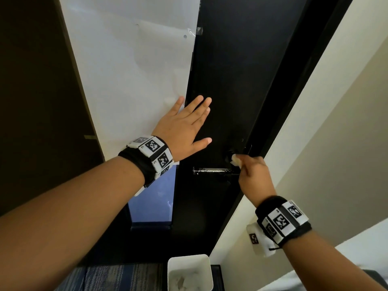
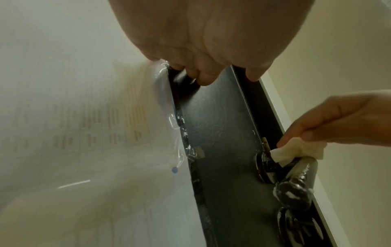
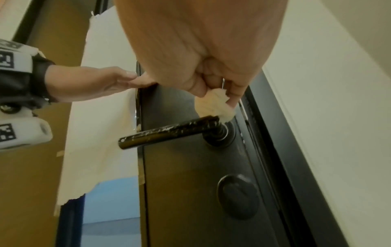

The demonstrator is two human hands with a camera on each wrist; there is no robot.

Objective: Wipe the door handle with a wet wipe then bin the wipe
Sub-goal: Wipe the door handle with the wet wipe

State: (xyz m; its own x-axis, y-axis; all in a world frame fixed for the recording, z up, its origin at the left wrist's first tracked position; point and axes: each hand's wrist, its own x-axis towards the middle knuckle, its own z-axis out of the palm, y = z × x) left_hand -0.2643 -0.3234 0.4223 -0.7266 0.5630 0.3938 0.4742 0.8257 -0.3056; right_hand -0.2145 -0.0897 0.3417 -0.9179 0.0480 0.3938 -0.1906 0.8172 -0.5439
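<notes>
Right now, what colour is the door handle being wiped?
Black, glossy, flecked with white residue; the door handle shows best in the right wrist view.

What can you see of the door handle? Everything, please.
The door handle is a straight, round lever, glossy black and metal-looking, flecked with white smears or foam along its top. It lies level on the dark door, its free end pointing away from the frame, its inner end joined to a round rose. A round dark lock plate sits below it. The crumpled wet wipe, pinched in the right hand, touches it at the rose end.
</notes>
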